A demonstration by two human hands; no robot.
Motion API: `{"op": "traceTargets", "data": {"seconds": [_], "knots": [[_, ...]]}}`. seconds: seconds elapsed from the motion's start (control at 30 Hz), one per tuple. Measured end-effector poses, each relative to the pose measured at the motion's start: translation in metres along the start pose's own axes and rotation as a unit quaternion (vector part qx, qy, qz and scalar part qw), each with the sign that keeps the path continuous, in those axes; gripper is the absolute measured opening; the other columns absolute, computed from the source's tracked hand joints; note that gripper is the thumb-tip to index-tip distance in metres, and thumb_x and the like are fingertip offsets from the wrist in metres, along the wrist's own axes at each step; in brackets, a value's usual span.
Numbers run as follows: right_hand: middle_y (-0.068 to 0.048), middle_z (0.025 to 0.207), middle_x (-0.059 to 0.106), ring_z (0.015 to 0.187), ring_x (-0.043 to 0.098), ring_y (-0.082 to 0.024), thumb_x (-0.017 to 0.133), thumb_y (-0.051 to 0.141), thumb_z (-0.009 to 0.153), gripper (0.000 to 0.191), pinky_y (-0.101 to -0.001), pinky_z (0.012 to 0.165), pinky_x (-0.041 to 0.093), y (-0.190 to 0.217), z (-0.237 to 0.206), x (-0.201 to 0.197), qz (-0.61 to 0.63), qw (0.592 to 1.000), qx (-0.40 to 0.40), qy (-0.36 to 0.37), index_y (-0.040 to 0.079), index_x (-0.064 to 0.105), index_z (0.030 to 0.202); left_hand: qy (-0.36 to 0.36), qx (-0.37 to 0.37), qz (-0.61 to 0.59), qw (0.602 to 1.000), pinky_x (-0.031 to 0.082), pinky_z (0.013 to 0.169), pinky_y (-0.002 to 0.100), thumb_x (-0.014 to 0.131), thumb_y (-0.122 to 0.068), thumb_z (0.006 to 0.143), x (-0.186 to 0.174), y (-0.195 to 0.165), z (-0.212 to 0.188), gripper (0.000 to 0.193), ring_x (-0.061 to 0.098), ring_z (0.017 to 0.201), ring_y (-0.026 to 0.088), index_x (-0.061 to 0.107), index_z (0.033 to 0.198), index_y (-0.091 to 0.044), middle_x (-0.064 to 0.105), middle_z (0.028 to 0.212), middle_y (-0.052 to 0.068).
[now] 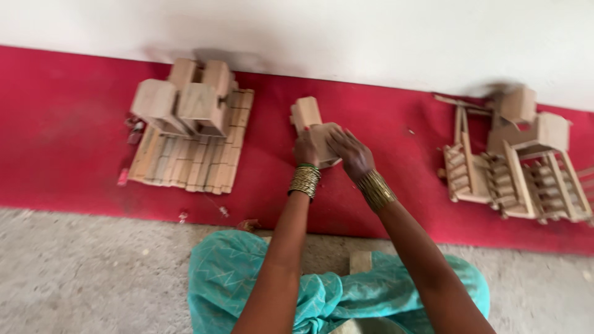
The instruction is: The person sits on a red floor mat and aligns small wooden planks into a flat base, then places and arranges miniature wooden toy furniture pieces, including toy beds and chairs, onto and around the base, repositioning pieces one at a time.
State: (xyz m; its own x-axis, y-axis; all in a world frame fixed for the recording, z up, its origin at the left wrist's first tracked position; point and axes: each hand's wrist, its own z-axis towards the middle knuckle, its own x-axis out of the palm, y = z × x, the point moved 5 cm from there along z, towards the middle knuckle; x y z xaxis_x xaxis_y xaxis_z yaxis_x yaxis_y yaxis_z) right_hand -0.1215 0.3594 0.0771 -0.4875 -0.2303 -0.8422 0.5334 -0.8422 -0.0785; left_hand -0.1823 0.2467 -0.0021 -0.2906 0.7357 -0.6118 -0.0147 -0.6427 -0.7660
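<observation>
On the red mat [371, 204] by the white wall, both hands grip one wooden block [323, 143]: the left hand [305, 150] clasps its near-left side, the right hand [351, 154] curls its fingers [339, 137] over the top. Its long axis tilts away toward the wall. Just beyond it stands another block [305, 112]. Well left of the fingers, blocks [185, 99] sit on a slatted wooden panel [189, 164]; well right lie small wooden frames [513, 179].

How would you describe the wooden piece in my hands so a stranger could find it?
Start at the red floor covering along the white wall. Midway between its two wooden stacks sits a small pale wooden block assembly. It is the only one both hands touch.
</observation>
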Motion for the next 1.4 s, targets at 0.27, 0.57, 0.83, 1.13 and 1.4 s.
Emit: {"op": "traceTargets", "data": {"seconds": [0.27, 0.57, 0.83, 1.13, 1.4], "knots": [[-0.007, 0.144, 0.062, 0.130, 0.061, -0.022, 0.057, -0.009, 0.099, 0.044, -0.0339, 0.104, 0.054, 0.024, 0.011, 0.004, 0.088, 0.993, 0.042, 0.073, 0.013, 0.065, 0.136, 0.035, -0.169, -0.254, 0.952, 0.059, 0.088, 0.045, 0.023, -0.060, 0.104, -0.010, 0.005, -0.007, 0.073, 0.073, 0.104, 0.034, 0.071, 0.125, -0.010, 0.076, 0.117, 0.020], [-0.006, 0.143, 0.062, 0.134, 0.057, -0.022, 0.065, -0.005, 0.093, 0.041, -0.0376, 0.113, 0.049, -0.006, 0.018, 0.001, 0.072, 0.997, 0.031, -0.009, 0.015, 0.070, 0.128, 0.049, -0.212, -0.259, 0.941, 0.060, 0.090, 0.045, 0.023, -0.065, 0.100, 0.005, 0.015, -0.009, 0.079, 0.074, 0.106, 0.035, 0.067, 0.129, -0.006, 0.074, 0.119, 0.020], [-0.006, 0.143, 0.063, 0.135, 0.060, -0.022, 0.059, -0.013, 0.094, 0.047, -0.0361, 0.111, 0.050, 0.017, -0.015, -0.006, 0.080, 0.996, -0.021, -0.037, 0.014, 0.070, 0.130, 0.024, -0.160, -0.251, 0.954, 0.060, 0.086, 0.045, 0.024, -0.060, 0.104, 0.002, 0.012, -0.007, 0.076, 0.074, 0.103, 0.035, 0.071, 0.124, -0.004, 0.076, 0.114, 0.018], [-0.011, 0.137, 0.064, 0.112, 0.070, -0.027, 0.061, 0.001, 0.099, 0.028, -0.0359, 0.091, 0.062, -0.019, 0.007, 0.011, 0.238, 0.930, 0.280, -0.023, 0.012, 0.073, 0.122, -0.005, -0.137, -0.240, 0.961, 0.059, 0.084, 0.043, 0.028, -0.059, 0.104, -0.008, 0.002, -0.008, 0.073, 0.073, 0.101, 0.033, 0.067, 0.128, -0.002, 0.074, 0.114, 0.020], [-0.015, 0.130, 0.069, 0.123, 0.067, -0.027, 0.053, -0.012, 0.099, 0.035, -0.0407, 0.102, 0.061, 0.015, -0.042, 0.001, 0.469, 0.794, 0.315, -0.227, 0.006, 0.073, 0.120, -0.035, -0.093, -0.228, 0.969, 0.056, 0.094, 0.045, 0.032, -0.056, 0.106, -0.022, 0.019, -0.006, 0.069, 0.068, 0.113, 0.036, 0.061, 0.136, 0.000, 0.067, 0.130, 0.024]]}}
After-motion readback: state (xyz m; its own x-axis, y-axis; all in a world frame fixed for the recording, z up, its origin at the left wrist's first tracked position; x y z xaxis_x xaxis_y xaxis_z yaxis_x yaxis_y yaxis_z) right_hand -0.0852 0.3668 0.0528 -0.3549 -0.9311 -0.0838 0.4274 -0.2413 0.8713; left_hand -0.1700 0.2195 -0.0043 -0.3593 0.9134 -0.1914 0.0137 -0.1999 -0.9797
